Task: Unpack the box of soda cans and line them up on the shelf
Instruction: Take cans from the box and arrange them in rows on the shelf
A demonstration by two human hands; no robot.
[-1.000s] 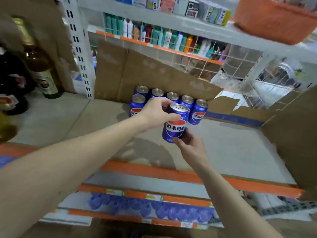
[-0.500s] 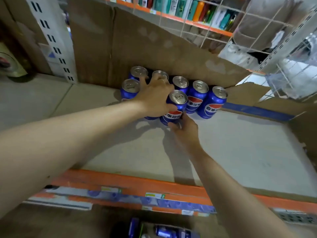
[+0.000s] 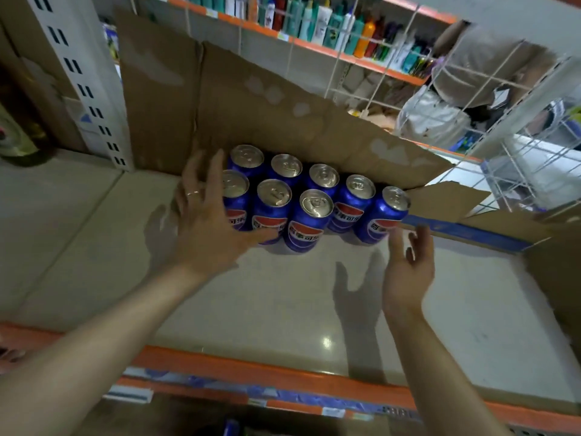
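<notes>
Several blue soda cans (image 3: 305,221) with red-and-white logos stand upright in two rows at the back of the pale shelf (image 3: 283,309), against a brown cardboard sheet (image 3: 251,99). My left hand (image 3: 204,221) is spread, fingers straight, at the left end of the group, in front of the leftmost cans. My right hand (image 3: 408,265) hovers palm-in, fingers loosely extended, just in front of the rightmost can (image 3: 385,215). Neither hand holds anything.
An orange strip (image 3: 283,369) edges the shelf front. A slotted white upright (image 3: 91,83) stands at the left, with bottles (image 3: 19,133) beyond it. Cardboard (image 3: 556,262) walls the right side. Toiletry bottles (image 3: 330,23) fill a far shelf behind wire mesh.
The can that both hands carried now stands in the front row. My left hand has left the can tops for the left side; my right hand has drawn back to the right.
</notes>
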